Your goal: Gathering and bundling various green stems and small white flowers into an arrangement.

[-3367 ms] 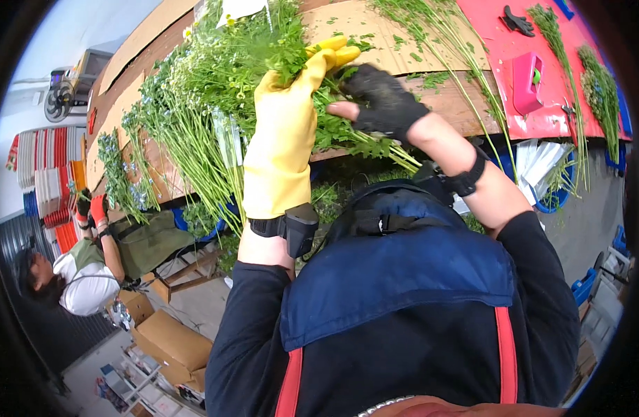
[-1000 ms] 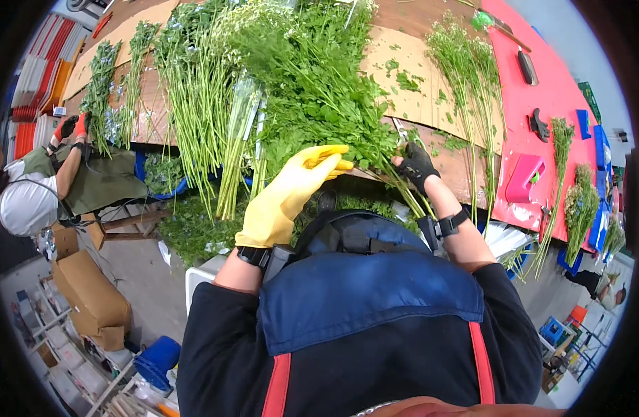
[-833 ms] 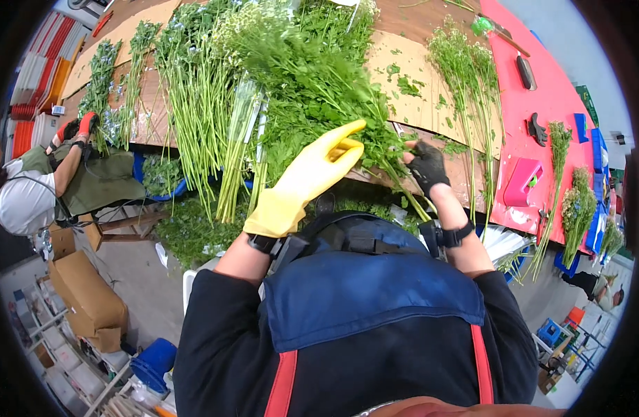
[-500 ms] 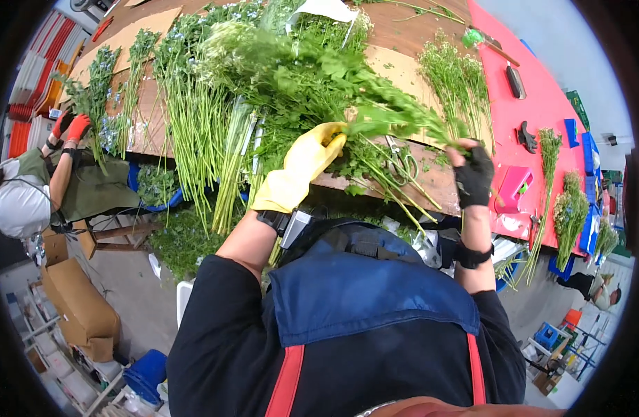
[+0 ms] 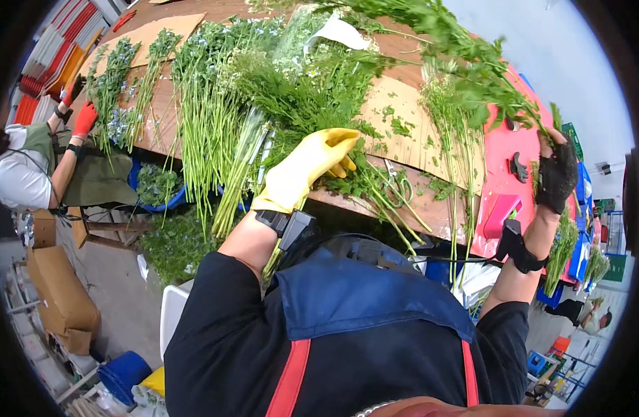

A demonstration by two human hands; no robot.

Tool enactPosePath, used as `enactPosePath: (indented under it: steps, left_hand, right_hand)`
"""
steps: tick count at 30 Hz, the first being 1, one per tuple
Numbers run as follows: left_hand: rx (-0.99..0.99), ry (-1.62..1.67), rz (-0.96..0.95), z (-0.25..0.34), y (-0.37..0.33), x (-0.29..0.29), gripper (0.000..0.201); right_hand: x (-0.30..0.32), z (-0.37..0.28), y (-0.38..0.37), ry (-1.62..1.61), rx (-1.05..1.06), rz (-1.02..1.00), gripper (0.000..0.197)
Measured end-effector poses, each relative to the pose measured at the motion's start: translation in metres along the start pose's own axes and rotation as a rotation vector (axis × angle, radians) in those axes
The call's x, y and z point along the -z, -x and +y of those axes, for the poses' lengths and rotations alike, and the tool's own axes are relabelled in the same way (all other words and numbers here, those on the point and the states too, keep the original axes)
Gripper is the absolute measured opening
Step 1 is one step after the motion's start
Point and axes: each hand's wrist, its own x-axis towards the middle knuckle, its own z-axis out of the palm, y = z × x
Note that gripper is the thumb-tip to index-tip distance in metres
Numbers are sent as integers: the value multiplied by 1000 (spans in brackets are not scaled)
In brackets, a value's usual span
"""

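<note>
My right hand [image 5: 558,170], in a black fingerless glove, is raised over the right side and closed on the end of a long leafy green stem [image 5: 478,73]. The stem sweeps up and left across the top of the picture, partly blurred. My left hand [image 5: 318,165], in a yellow rubber glove, hovers by the table edge with fingers loosely curved apart and nothing visible between them. Beyond it lies a heap of leafy greens [image 5: 305,94]. Cut stems [image 5: 385,198] and scissors [image 5: 399,187] lie just right of it.
Blue-flowered bunches [image 5: 201,104] fill the left of the wooden table. A cardboard sheet [image 5: 396,142] and thin-stemmed flowers [image 5: 453,128] lie right of centre. The pink table surface [image 5: 488,240] holds a black glove [image 5: 518,168] and pink holder [image 5: 502,212]. A co-worker [image 5: 38,163] handles stems at far left.
My right hand has swung right and outward, carrying the leafy stem off the heap. My left hand has let go of the greens and stays near the same place.
</note>
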Motion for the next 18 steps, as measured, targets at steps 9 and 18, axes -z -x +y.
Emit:
enactPosePath:
  steps: [9,18]
  left_hand:
    - [144,94,183,6,-11,23,48]
    - [-342,749,-339,77,2,-26,91]
  right_hand:
    - [112,61,-38,374,-41,137,24]
    - [-21,-40,129,-204,-353,13,19]
